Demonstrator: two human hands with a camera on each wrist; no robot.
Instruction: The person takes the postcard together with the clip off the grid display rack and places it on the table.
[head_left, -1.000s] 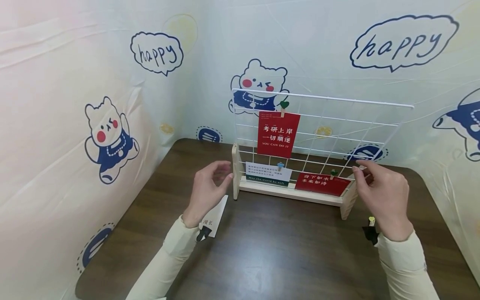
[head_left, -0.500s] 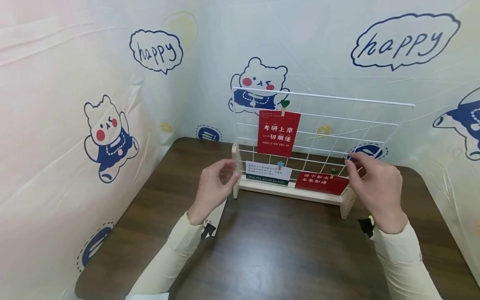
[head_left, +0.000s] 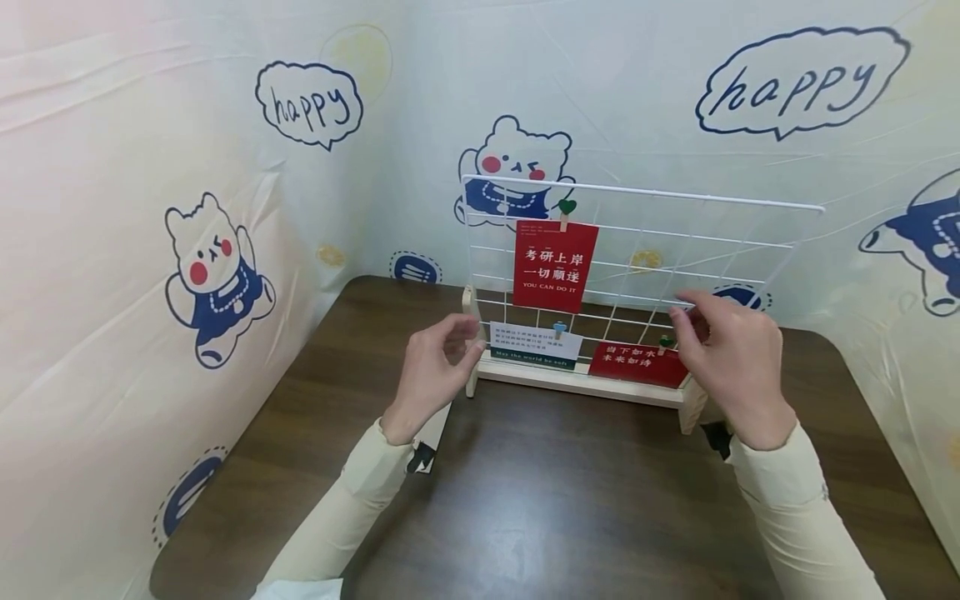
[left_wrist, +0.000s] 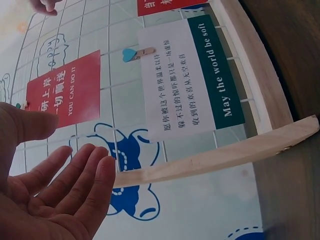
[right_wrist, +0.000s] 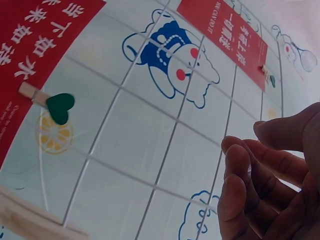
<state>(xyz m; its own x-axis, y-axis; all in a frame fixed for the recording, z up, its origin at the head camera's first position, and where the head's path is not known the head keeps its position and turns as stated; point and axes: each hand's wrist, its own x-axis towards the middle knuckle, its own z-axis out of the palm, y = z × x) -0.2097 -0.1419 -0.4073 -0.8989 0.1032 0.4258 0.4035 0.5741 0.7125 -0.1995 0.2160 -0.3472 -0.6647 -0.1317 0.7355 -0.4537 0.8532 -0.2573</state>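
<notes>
A white wire grid rack (head_left: 645, 193) with wooden feet stands on the table. On it hang an upper red card (head_left: 555, 287), a white-and-green card (head_left: 528, 343) and a lower red card (head_left: 637, 364). Small wooden clothespins pin them: one with a green heart (head_left: 567, 207), one blue (head_left: 559, 328), one green-hearted (right_wrist: 61, 108). My left hand (head_left: 435, 371) is beside the rack's left wooden foot (left_wrist: 215, 152), fingers loosely bent and holding nothing. My right hand (head_left: 738, 358) hovers before the rack's right part, above the lower red card, thumb and fingers apart with nothing between.
A pale card (head_left: 437, 429) lies on the dark wooden table (head_left: 510, 500), partly behind my left wrist. Behind the table hangs a printed cloth (head_left: 637, 83) with cartoon bears. A black piece (head_left: 717, 437) is at my right wrist.
My right hand has moved left and slightly up, in front of the rack's right side. My left hand has shifted a little right. A yellow object near the right wrist is now hidden.
</notes>
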